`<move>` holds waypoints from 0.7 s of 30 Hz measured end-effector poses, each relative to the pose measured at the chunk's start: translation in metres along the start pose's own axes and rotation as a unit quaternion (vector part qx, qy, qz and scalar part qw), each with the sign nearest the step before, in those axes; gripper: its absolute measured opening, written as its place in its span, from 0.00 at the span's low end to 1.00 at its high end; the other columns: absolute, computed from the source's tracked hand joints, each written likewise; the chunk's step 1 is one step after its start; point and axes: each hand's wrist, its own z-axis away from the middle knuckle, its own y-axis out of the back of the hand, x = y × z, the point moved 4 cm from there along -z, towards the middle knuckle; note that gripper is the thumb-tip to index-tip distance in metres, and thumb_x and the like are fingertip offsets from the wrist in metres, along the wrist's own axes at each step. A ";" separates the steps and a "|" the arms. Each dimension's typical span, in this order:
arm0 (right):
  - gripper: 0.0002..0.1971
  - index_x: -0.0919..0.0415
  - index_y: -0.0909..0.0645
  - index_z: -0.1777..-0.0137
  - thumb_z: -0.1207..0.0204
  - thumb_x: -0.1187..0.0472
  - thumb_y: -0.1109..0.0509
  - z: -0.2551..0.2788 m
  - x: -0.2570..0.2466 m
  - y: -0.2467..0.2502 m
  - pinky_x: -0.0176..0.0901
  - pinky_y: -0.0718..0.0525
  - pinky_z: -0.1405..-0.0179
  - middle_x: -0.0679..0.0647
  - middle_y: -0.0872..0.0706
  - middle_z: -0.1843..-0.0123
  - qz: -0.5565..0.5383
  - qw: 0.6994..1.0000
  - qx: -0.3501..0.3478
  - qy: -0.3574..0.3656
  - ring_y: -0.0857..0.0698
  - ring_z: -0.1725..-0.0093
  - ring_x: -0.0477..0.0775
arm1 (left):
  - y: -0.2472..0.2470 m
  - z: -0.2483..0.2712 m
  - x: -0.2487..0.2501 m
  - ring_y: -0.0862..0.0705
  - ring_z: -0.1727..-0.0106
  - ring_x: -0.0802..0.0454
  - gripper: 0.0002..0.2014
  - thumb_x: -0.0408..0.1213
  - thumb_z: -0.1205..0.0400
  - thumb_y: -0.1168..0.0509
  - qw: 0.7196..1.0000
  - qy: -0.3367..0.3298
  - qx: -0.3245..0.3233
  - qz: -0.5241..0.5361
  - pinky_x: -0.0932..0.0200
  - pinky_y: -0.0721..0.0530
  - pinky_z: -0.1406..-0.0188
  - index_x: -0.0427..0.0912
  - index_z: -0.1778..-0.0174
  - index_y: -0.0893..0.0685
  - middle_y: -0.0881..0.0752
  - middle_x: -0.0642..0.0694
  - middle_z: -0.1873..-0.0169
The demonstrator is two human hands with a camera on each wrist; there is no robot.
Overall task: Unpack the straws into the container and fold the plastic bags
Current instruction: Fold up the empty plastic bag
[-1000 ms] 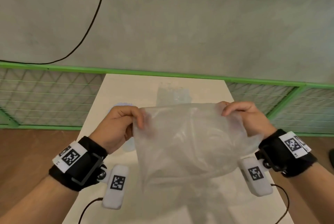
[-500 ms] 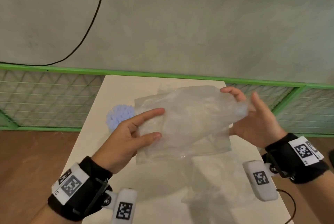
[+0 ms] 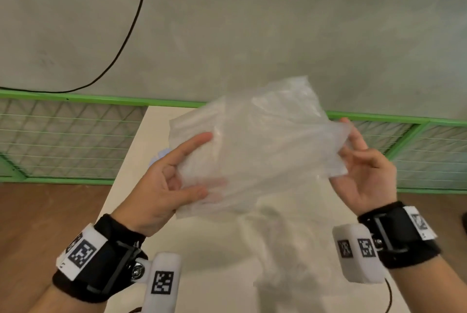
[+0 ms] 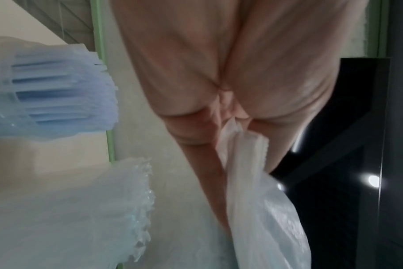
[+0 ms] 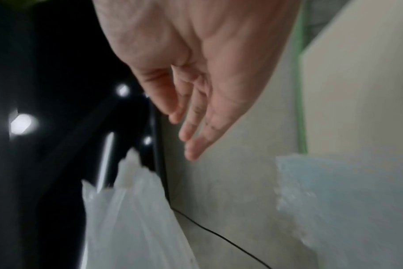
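I hold a clear, empty plastic bag (image 3: 262, 150) in the air over the white table (image 3: 202, 249). My left hand (image 3: 199, 166) pinches its left edge, thumb on top and fingers underneath; the left wrist view shows the bag (image 4: 260, 191) clamped in that hand (image 4: 230, 116). My right hand (image 3: 353, 150) touches the bag's right edge with straight fingers, which spread loosely above the bag (image 5: 136, 218) in the right wrist view. A bundle of blue straws (image 4: 58, 94) stands behind my left hand, only a sliver (image 3: 161, 154) showing from the head. Clear straws (image 4: 104, 209) sit beside them.
Another clear plastic bag (image 3: 290, 244) lies flat on the table under my hands. A green mesh fence (image 3: 75, 135) runs behind the table's far end, with a grey wall and a black cable (image 3: 131, 29) above it. Wooden floor (image 3: 50, 211) flanks the narrow table.
The bag has swung from hanging upright to lying flatter and has risen toward the right. Both hands turned palms inward; the right hand's grip loosened to straight fingers.
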 end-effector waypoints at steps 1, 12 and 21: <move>0.18 0.57 0.14 0.45 0.38 0.62 0.25 0.003 0.013 0.002 0.48 0.19 0.38 0.58 0.15 0.38 -0.044 0.998 -0.018 -0.031 0.16 0.40 0.59 | 0.000 -0.001 0.001 0.14 0.35 0.45 0.42 0.16 0.31 0.31 1.000 -0.017 0.011 0.003 0.52 0.15 0.38 0.51 0.22 0.29 0.25 0.55 0.23; 0.18 0.64 0.20 0.31 0.21 0.67 0.35 0.005 0.068 -0.048 0.51 0.12 0.44 0.63 0.13 0.37 0.111 0.992 0.000 -0.057 0.10 0.44 0.61 | -0.022 -0.001 -0.018 0.18 0.30 0.48 0.48 0.29 0.29 0.21 0.995 -0.076 0.064 -0.032 0.53 0.14 0.41 0.76 0.25 0.37 0.26 0.54 0.25; 0.14 0.69 0.16 0.40 0.26 0.70 0.29 0.009 0.059 -0.034 0.53 0.11 0.50 0.68 0.11 0.44 0.367 0.884 -0.189 -0.220 0.10 0.48 0.64 | -0.008 -0.011 -0.010 0.11 0.67 0.58 0.14 0.36 0.23 0.26 0.989 0.125 -0.040 -0.073 0.70 0.17 0.69 0.44 0.41 0.13 0.07 0.46 0.61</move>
